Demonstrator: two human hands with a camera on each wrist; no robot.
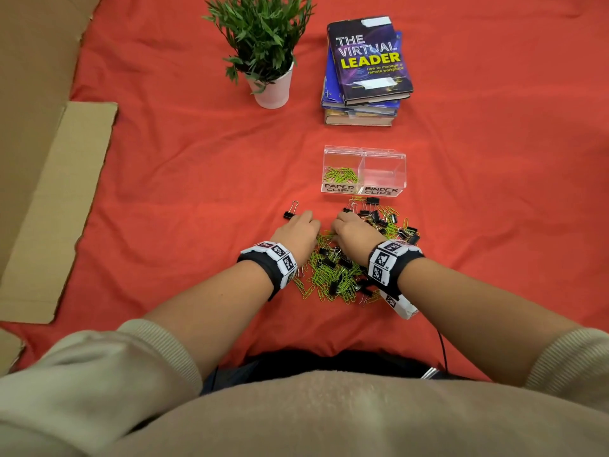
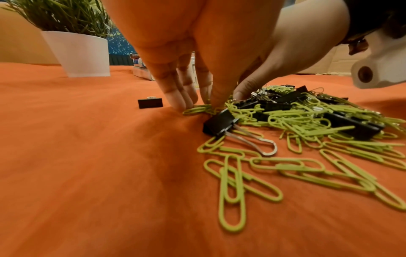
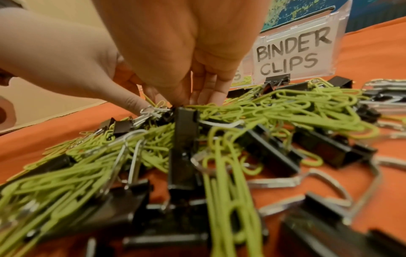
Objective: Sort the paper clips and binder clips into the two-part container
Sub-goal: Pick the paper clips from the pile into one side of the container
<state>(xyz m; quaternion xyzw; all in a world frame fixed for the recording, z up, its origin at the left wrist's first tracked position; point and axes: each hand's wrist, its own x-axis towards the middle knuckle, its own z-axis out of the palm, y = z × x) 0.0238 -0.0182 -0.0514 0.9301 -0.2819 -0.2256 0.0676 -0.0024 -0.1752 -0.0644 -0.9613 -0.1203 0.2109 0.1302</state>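
- Red-clothed desk (image 1: 164, 179) — I see the mixed clip pile (image 1: 342, 268) just before the two-part container (image 1: 364, 169).
- Left hand (image 1: 298, 230) pinches green paper clips (image 2: 197, 109).
- Right hand (image 1: 354, 232) grip, fingertips in the pile: cannot tell.

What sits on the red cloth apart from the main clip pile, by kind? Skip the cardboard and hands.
Potted plant: 1
Book stack: 1
Two-part container: 1
Stray binder clip, left of the pile: 1
Total: 4
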